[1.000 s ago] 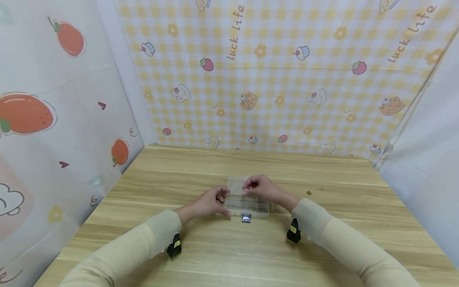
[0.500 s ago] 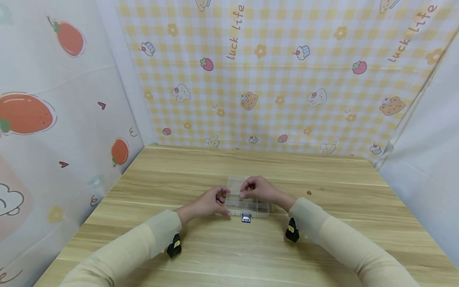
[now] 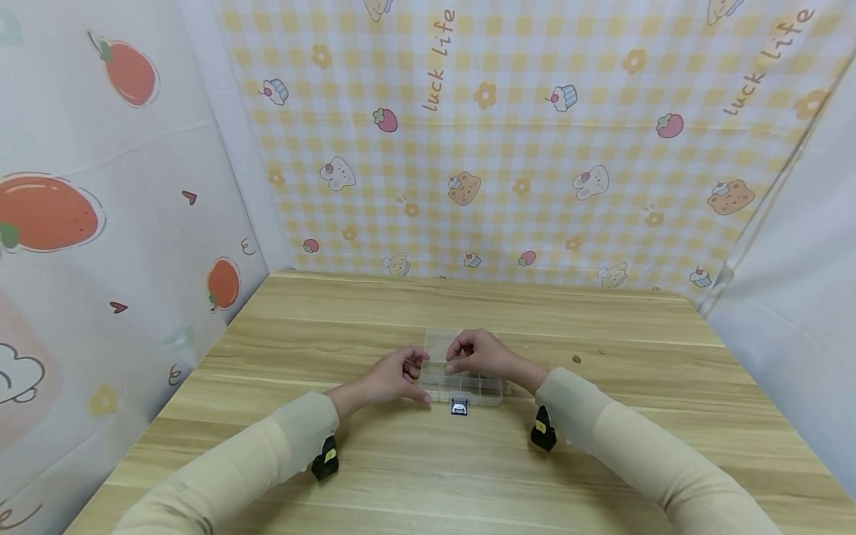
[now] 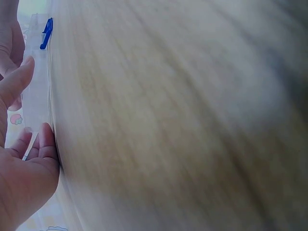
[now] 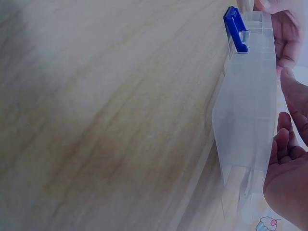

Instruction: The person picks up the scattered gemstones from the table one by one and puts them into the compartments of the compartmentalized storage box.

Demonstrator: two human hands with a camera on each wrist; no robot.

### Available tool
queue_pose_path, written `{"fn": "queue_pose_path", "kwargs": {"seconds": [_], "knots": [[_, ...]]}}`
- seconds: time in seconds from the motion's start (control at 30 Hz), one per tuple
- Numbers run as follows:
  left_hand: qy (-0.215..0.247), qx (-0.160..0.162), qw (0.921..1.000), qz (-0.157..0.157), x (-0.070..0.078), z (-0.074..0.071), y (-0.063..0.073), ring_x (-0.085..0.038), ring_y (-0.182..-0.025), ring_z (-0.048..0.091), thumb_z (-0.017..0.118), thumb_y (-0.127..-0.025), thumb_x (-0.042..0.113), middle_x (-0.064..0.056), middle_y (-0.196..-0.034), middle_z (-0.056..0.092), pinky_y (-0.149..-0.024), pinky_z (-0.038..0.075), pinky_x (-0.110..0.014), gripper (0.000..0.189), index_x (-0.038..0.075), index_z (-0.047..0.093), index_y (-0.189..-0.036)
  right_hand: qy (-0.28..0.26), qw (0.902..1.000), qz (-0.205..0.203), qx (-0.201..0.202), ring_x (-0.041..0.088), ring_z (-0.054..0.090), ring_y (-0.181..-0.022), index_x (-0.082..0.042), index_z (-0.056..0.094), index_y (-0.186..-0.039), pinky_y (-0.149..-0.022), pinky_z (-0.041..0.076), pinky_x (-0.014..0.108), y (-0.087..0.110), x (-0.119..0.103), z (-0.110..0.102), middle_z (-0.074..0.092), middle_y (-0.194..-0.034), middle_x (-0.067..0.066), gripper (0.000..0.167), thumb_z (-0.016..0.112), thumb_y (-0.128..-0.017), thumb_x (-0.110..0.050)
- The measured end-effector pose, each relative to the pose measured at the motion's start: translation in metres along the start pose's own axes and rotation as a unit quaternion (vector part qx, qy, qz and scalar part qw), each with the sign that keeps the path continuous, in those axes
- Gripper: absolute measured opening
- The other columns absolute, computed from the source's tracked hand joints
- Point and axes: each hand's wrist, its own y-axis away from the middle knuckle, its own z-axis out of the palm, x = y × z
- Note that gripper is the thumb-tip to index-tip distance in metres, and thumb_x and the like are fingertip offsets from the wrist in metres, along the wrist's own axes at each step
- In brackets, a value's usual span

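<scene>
A clear plastic compartment box (image 3: 491, 391) lies on the table with its lid (image 3: 438, 342) laid back behind it. Its blue latch (image 3: 458, 406) hangs down at the front. My left hand (image 3: 391, 377) holds the box's left end, thumb at the front corner and fingers farther back. Over the back compartments hovers my right hand (image 3: 490, 355), fingers bent and thumb close to the fingertips. Whether a small thing sits between those fingertips cannot be made out. In the right wrist view, the box wall (image 5: 245, 106) partly hides the left hand (image 5: 287, 36).
A small brown piece (image 3: 576, 359) lies on the wooden table (image 3: 374, 461) to the right of the box, and a tinier speck (image 3: 602, 352) lies beyond it. Patterned cloth (image 3: 521, 148) closes off the back, with pale cloth at both sides.
My right hand has shifted slightly left and down over the box. The left hand and the box stay in place.
</scene>
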Motion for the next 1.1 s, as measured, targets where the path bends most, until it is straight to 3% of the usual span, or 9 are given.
{"fn": "queue_pose_path", "kwargs": {"seconds": [0.37,0.43,0.57,0.67,0.97,1.1], "knots": [[0.002,-0.003,1.0,0.0,0.001,0.0,0.001,-0.023,-0.1,0.051,0.089,-0.069,0.012,-0.008,-0.116,0.053,-0.087,0.045,-0.038,0.072,0.001,0.051,-0.13,0.003,1.0,-0.009,0.002,0.015,0.043,-0.065,-0.005,0.071,-0.089,-0.058,0.038,0.025,0.001,0.0,0.001,0.056,-0.077,0.001,0.013,0.08,-0.081,-0.011],[0.005,-0.002,1.0,-0.001,0.001,0.0,0.001,-0.023,-0.1,0.051,0.089,-0.069,0.011,-0.009,-0.116,0.053,-0.088,0.045,-0.038,0.072,0.001,0.051,-0.13,-0.001,1.0,-0.008,0.003,0.017,0.043,-0.066,-0.001,0.07,-0.09,-0.059,0.037,0.025,0.006,-0.012,-0.001,0.056,-0.079,0.004,0.014,0.079,-0.081,-0.008],[0.008,-0.001,1.0,-0.002,0.002,0.0,0.001,-0.023,-0.099,0.051,0.089,-0.069,0.011,-0.009,-0.114,0.053,-0.086,0.045,-0.037,0.072,0.0,0.051,-0.129,0.002,0.9999,0.001,0.01,0.017,0.043,-0.065,-0.003,0.07,-0.09,-0.057,0.038,0.026,0.007,-0.012,-0.003,0.056,-0.079,0.005,0.013,0.079,-0.081,-0.008],[0.007,-0.001,1.0,-0.005,0.004,0.0,0.002,-0.023,-0.098,0.051,0.089,-0.069,0.011,-0.009,-0.113,0.053,-0.085,0.046,-0.036,0.071,0.0,0.051,-0.128,0.019,0.9996,0.008,0.019,0.016,0.043,-0.063,-0.008,0.072,-0.089,-0.057,0.038,0.026,0.003,0.001,-0.007,0.055,-0.077,0.002,0.013,0.08,-0.081,-0.014],[0.009,0.0,0.9999,-0.007,0.004,0.0,0.001,-0.022,-0.095,0.049,0.089,-0.068,0.009,-0.009,-0.109,0.052,-0.081,0.046,-0.034,0.071,-0.001,0.051,-0.127,0.025,0.9987,0.012,0.042,0.018,0.044,-0.071,-0.004,0.071,-0.094,-0.063,0.037,0.029,0.015,0.003,-0.029,0.061,-0.09,0.001,0.014,0.077,-0.084,-0.012],[0.016,-0.004,0.9999,-0.004,0.002,0.0,0.001,-0.022,-0.095,0.048,0.089,-0.068,0.008,-0.009,-0.108,0.051,-0.08,0.046,-0.033,0.071,-0.001,0.051,-0.127,0.029,0.9979,0.013,0.056,0.018,0.042,-0.071,-0.002,0.071,-0.094,-0.063,0.036,0.029,0.023,0.005,-0.04,0.061,-0.088,0.002,0.015,0.077,-0.084,-0.012]]}}
